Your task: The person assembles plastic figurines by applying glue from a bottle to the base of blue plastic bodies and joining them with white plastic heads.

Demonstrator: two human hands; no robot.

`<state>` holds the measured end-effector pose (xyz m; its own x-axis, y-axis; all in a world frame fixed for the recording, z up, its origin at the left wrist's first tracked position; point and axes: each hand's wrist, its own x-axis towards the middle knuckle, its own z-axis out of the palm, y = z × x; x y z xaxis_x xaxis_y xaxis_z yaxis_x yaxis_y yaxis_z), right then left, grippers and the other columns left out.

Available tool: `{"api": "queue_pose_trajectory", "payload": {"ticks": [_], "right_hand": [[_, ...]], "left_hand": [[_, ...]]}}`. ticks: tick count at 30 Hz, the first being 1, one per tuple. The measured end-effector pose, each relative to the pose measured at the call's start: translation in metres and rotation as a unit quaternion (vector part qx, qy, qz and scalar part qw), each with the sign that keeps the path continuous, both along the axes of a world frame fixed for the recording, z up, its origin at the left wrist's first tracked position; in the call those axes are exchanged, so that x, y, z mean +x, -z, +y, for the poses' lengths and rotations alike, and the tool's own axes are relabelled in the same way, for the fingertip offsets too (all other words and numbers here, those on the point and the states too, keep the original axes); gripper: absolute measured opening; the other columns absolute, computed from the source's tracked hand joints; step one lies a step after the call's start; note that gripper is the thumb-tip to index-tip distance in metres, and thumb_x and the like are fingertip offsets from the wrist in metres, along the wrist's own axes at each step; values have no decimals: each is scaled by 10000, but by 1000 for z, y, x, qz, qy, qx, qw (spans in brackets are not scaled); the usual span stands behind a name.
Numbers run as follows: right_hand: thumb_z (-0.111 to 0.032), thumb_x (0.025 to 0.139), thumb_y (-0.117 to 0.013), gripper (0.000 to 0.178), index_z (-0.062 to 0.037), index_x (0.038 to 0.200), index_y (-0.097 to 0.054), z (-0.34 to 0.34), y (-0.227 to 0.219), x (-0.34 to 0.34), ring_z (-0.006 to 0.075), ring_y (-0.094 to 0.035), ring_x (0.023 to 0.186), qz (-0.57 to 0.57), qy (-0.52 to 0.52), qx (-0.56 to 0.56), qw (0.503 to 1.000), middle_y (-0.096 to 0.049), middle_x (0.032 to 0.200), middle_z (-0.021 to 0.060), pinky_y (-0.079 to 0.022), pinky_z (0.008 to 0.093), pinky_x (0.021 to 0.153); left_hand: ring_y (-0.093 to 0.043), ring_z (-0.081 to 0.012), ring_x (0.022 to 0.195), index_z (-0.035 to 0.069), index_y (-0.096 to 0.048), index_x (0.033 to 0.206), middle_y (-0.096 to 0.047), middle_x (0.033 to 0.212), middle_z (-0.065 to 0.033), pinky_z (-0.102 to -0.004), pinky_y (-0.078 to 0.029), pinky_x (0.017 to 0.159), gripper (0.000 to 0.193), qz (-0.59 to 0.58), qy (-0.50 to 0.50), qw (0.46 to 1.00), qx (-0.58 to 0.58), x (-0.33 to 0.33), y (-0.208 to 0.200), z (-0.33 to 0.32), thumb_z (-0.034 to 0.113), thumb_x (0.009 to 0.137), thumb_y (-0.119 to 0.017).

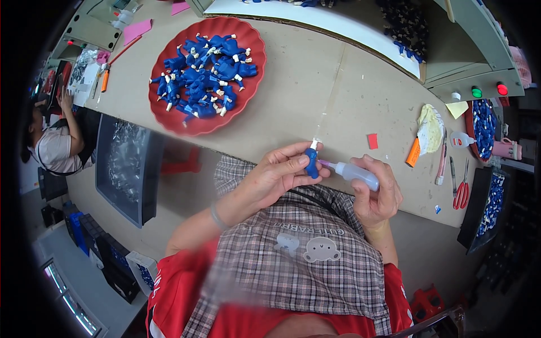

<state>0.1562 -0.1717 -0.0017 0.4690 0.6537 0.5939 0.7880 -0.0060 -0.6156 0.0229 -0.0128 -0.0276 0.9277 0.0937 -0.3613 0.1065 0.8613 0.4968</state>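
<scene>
Figurine (311, 161) pinched by left fingers (295, 165), bottle (359, 176) by right fingers (386, 179); red dish (257, 48) holds figurines (225, 70).

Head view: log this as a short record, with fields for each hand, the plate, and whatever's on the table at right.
Left hand: holds a blue figure with a white end
Right hand: grips a translucent squeeze bottle
Bottle nozzle: aimed at the figure; contact unclear
Red plate: scalloped rim, upper left on the table, heaped with blue-and-white pieces
Table at right: red square, orange cutter, red-handled scissors
</scene>
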Motion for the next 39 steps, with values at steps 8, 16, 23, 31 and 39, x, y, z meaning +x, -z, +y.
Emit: {"api": "queue_pose_trajectory", "payload": {"ticks": [8, 16, 23, 31, 39], "right_hand": [[-75, 836, -674, 314, 15, 1099, -529, 5, 7, 4, 189, -639, 746, 259, 24, 92, 961, -627, 890, 116, -523, 275, 597], [44, 807, -643, 346, 17, 1120, -498, 36, 19, 33, 135, -593, 758, 558, -45, 34, 828, -570, 913, 61, -505, 261, 693], [2, 821, -627, 168, -61, 912, -501, 112, 21, 57, 62, -504, 617, 421, -74, -67, 902, -555, 799, 8, -423, 214, 529], [-93, 833, -643, 92, -34, 902, -624, 226, -18, 67, 70, -544, 618, 288, -72, -186, 936, -600, 726, 8, -432, 228, 531], [-75, 761, -635, 195, -53, 952, -664, 342, 10, 94, 372, -638, 834, -100, -16, -167, 981, -649, 905, 184, -509, 454, 779]], "left_hand": [[-604, -262, 1070, -9, -453, 1300, -612, 1069, -135, -349, -502, 933, 367, -8, -18, 1000, 9, -2, -3, 2, 139, 965, -476], [-577, -281, 1112, -36, -407, 1332, -590, 1127, -144, -358, -478, 956, 393, -20, -32, 999, -15, -16, 0, 6, 139, 981, -423], [-569, -277, 1119, -21, -419, 1323, -598, 1108, -152, -354, -464, 942, 392, -44, -59, 997, -33, -27, 3, 25, 118, 960, -469], [-575, -296, 1117, -32, -407, 1329, -606, 1093, -162, -347, -485, 941, 383, -72, -79, 994, -19, -37, 10, 40, 101, 970, -438], [-568, -278, 1126, -7, -406, 1342, -577, 1141, -118, -343, -485, 938, 389, -104, -44, 993, -21, -41, 19, 38, 134, 982, -442]]}}
